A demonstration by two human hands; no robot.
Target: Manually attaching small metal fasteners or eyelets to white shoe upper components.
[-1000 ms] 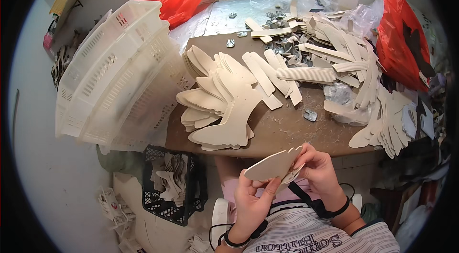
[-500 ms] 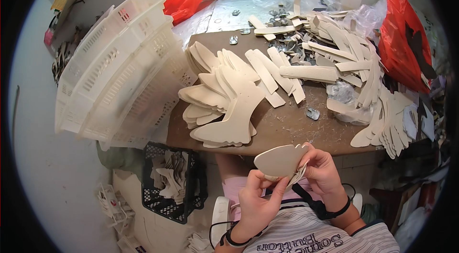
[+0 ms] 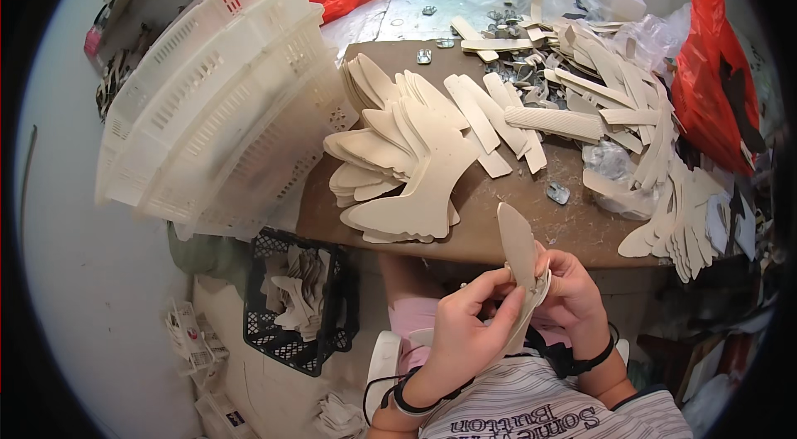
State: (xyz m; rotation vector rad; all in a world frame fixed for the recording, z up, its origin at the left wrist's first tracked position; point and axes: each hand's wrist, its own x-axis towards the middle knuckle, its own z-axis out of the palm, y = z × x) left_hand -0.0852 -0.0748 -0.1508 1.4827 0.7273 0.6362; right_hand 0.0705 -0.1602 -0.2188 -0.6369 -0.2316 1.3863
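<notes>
Above my lap, my left hand (image 3: pixel 481 312) and my right hand (image 3: pixel 571 290) both grip a cream cut-out piece (image 3: pixel 517 244), shaped like part of a shoe upper. One rounded end of it points up, seen nearly edge-on. My left thumb presses on its face, while my right fingers pinch the folded part on the other side. Whatever lies between the fingertips is hidden. Just beyond my hands, a fanned pile of similar cream pieces (image 3: pixel 421 182) lies on the brown tabletop (image 3: pixel 490 211). A small silvery buckle (image 3: pixel 558 192) rests on the table nearby.
Cream straps (image 3: pixel 554 123) and metal buckles (image 3: pixel 525 84) are heaped at the right, beside a red plastic bag (image 3: pixel 710 82). Tilted white plastic baskets (image 3: pixel 207 99) stand at the left. Below the table's left side, a black crate (image 3: pixel 270 331) contains more cut pieces.
The held piece has turned from showing its broad face to nearly edge-on, its free end now pointing up. Both hands stay on it. The whole view has shifted slightly.
</notes>
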